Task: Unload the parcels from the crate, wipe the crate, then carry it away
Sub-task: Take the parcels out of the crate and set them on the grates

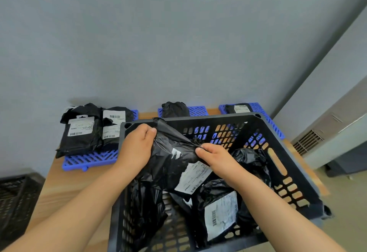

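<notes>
Crate [208, 118] sits toward the near right corner of the wooden table [65, 182], with several black parcels [220, 212] lying inside. Both hands hold one labelled parcel [170, 158] above it. The left hand [137, 146] grips its upper end and the right hand [216, 156] pinches its gathered edge. Along the far edge, three blue mats [89, 160] carry unloaded parcels [83, 132]. Another dark crate [14, 196] stands left of the table.

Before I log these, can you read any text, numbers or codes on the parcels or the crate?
Nothing is readable.
Crate: no marking seen.
Held parcel: white label, print and barcode blurred.
Loose parcel inside: label with barcode, print blurred.
Stacked parcels on the left mat: labels with barcodes, too small.
Far parcel on the right mat: label too small.
</notes>
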